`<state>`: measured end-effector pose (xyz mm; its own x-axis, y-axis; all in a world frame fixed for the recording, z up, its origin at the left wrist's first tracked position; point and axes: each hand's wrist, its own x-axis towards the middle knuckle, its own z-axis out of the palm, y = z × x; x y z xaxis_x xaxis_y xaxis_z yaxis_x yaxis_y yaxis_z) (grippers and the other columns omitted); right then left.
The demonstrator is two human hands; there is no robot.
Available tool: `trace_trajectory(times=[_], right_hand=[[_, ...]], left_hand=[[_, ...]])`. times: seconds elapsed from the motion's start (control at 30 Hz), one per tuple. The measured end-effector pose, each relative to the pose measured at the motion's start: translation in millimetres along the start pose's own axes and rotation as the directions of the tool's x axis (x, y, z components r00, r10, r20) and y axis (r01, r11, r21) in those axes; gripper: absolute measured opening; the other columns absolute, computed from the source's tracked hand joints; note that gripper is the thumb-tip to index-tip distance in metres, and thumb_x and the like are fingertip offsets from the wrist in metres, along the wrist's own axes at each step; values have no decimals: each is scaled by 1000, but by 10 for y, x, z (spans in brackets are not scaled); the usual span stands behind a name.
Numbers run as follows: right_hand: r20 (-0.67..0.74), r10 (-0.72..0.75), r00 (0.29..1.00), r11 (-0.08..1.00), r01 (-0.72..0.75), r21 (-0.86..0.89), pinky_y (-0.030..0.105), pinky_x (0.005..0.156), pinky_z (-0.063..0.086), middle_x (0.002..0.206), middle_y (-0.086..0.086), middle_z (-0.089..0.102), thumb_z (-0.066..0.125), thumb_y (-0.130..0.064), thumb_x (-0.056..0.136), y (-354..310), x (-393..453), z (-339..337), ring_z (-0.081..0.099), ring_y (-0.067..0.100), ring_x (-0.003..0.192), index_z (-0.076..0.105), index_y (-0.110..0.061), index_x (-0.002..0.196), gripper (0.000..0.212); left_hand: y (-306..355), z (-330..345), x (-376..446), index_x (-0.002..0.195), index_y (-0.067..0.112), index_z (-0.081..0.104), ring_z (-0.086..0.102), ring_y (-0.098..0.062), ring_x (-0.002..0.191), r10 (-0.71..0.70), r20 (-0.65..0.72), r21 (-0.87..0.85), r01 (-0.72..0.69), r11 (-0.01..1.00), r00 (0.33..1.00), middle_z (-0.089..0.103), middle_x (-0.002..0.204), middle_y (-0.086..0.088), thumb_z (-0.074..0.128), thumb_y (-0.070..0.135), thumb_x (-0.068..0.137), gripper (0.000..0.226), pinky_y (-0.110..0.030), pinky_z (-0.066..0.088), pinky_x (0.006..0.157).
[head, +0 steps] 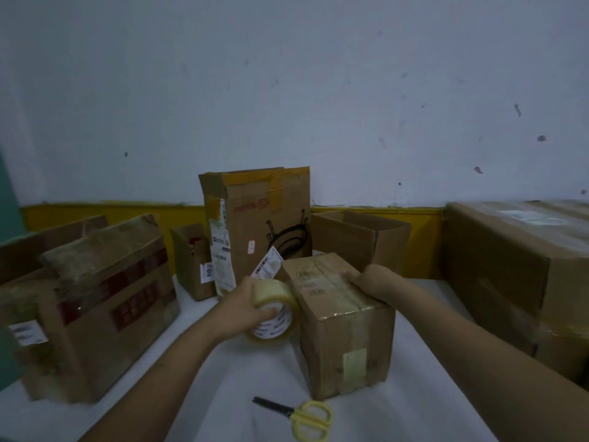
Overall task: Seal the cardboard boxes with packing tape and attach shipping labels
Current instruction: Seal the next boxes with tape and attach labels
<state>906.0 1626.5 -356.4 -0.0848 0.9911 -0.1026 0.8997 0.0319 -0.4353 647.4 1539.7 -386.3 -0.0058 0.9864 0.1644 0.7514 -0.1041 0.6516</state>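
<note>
White table (430, 314): tape roll (274, 311) is gripped by left hand (245, 306) beside box (338, 314), whose top is held by right hand (369, 280).

Landmark: center box (342, 317) | left of it: tape roll (274, 311) touching, then open table (255, 371) up to taped box (102, 311) | front: scissors (302, 417) | behind: tall box (264, 224), open box (360, 240) | right: clear strip, big box (522, 275)
</note>
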Motion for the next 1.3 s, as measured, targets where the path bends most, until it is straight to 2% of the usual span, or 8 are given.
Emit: trace_trajectory(times=[0.13,0.33,0.57,0.7,0.83,1.0,1.13,1.3], right_hand=[[-164,-248,955,964,226,-143,29,50,37,60,3,53,53,-49,98,-51,140,-24,50,18,55,60,-14,66,48],[-117,-330,937,921,292,-258,44,93,49,108,15,67,34,-70,94,-480,-67,198,61,32,112,69,-12,99,68],[255,-382,888,848,446,-285,44,122,2,166,0,-6,33,-82,85,-441,-93,126,-5,20,152,6,-28,159,95],[239,-452,860,849,496,-180,29,117,14,163,-8,16,45,-66,93,-362,-59,7,17,16,150,21,-31,157,77],[59,-672,739,609,596,-524,32,119,22,159,-4,31,42,-46,102,-273,-54,-14,25,19,148,37,-23,151,55],[-327,-806,493,590,627,-509,34,80,49,114,4,66,54,-35,96,203,-623,633,59,25,101,72,-18,106,26],[9,-612,791,776,602,-190,32,73,48,95,-6,58,64,-56,84,333,-1093,1305,56,14,84,63,-22,96,35],[69,-612,788,765,612,-201,37,79,51,103,1,56,67,-25,84,252,-1110,1416,58,21,88,68,-17,103,20]], left_hand=[[8,-172,-25,97,7,64,59,-16,81,-73,64,-239,86,967,995,64,91,-5,53,58,94,53,-22,45,71],[-214,-113,-15,111,24,76,74,-22,94,-175,236,-391,259,883,956,78,100,-5,67,68,81,55,-42,58,89],[-120,76,32,107,9,76,73,-31,91,-198,258,-507,307,805,946,76,98,-16,62,59,90,54,-38,61,83],[-5,485,57,121,17,64,67,-23,106,-268,226,-278,326,904,937,69,116,-7,53,62,94,54,-31,52,86],[114,732,31,114,8,44,67,-15,58,-198,150,-662,247,708,969,65,81,-13,60,30,99,32,-28,55,56],[92,831,65,110,17,52,67,-27,77,-203,115,-667,227,710,972,68,91,-15,53,34,102,19,-45,57,85],[169,771,13,114,7,46,65,-24,51,-188,168,-724,250,642,968,68,69,-16,45,22,107,16,-35,54,60],[211,786,-51,107,7,43,62,-24,46,-157,189,-729,246,639,969,64,73,-20,43,23,108,16,-33,52,55]])
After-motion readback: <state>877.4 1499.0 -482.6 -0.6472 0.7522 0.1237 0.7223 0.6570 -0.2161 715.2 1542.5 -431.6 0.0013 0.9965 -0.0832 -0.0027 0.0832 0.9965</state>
